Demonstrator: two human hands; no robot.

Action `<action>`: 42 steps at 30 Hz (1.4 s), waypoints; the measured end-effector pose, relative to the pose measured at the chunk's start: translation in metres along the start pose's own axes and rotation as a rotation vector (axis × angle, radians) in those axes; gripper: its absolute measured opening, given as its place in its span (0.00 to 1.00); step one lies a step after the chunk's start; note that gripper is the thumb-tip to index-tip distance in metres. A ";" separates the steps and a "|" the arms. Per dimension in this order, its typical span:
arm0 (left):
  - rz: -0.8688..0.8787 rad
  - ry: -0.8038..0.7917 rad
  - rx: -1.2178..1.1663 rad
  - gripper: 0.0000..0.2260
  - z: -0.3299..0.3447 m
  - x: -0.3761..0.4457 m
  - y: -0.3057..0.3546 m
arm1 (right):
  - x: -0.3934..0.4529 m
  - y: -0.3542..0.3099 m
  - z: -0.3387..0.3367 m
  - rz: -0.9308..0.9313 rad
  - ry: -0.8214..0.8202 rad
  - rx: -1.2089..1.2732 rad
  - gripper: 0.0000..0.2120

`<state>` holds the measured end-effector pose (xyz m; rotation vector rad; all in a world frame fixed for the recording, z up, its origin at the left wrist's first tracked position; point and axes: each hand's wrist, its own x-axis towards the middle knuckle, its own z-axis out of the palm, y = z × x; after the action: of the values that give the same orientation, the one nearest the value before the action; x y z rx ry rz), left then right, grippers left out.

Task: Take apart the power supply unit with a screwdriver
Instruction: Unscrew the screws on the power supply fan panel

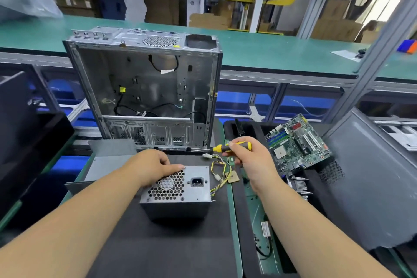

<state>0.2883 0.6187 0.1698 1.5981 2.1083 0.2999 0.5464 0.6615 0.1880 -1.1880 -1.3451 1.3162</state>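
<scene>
- One power supply unit [180, 189] sits on the black mat [162, 250] nearest the viewer, its honeycomb fan grille and power socket facing up.
- The left hand [153, 165] lies on the unit's far left corner, fingers curled loosely over the edge, one fingertip stretched flat along the top beside the grille; it steadies rather than grasps.
- The right hand [246, 156] is closed around one screwdriver [228, 147] (yellow and black handle), held roughly level with the tip pointing left, above the mat and clear of the unit.
- One bundle of yellow and black cables [220, 170] trails from the unit's right side, with white connectors at the ends.
- To the right, one green motherboard [297, 142] rests tilted on the edge of a black tray [248, 130].
- Behind the unit stands one open computer case [146, 88], stripped to bare metal with a few loose wires inside.
- Furthest off runs a green workbench [270, 52].
</scene>
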 end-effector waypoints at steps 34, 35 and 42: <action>0.562 0.005 -0.326 0.06 0.038 -0.003 0.037 | -0.011 -0.045 0.026 -0.355 -0.020 -0.784 0.16; 0.559 0.005 -0.335 0.06 0.038 -0.003 0.037 | -0.012 -0.045 0.026 -0.356 -0.022 -0.781 0.16; 0.561 0.000 -0.351 0.07 0.038 -0.002 0.037 | -0.013 -0.047 0.025 -0.351 -0.069 -0.827 0.15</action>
<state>0.3385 0.6235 0.1534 1.9225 1.4584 0.8021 0.5212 0.6455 0.2343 -1.3365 -2.1355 0.5417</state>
